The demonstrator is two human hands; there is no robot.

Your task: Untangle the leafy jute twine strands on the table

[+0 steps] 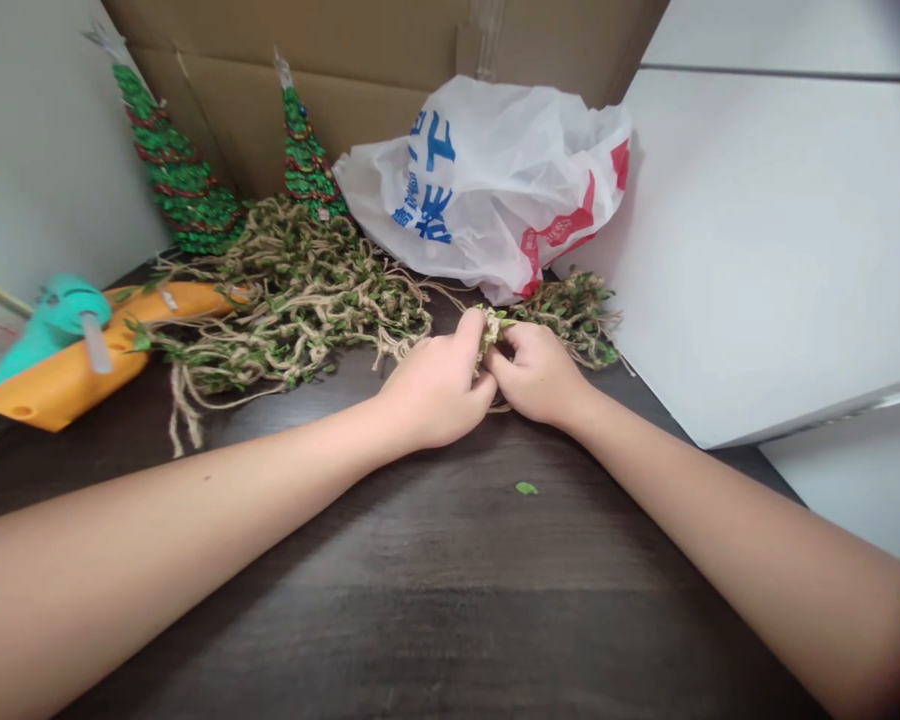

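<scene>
My left hand (444, 385) and my right hand (536, 372) meet over the dark table, both closed on one leafy twine garland (490, 330). Its pale cord and small green leaves poke out between my thumbs; the rest is hidden by my fingers. Left of my hands lies a large tangled heap of twine garlands (300, 290), knotted and dotted with green leaves. A smaller pile of the same garlands (574, 312) rests just behind my right hand. One loose green leaf (526, 488) lies on the table nearer to me.
A white plastic bag (495, 180) with blue and red print stands behind my hands. Two tinsel Christmas trees (176, 170) are at the back left, before a cardboard sheet (330, 110). A teal and orange glue gun (82, 340) lies left. A white box (780, 230) is right.
</scene>
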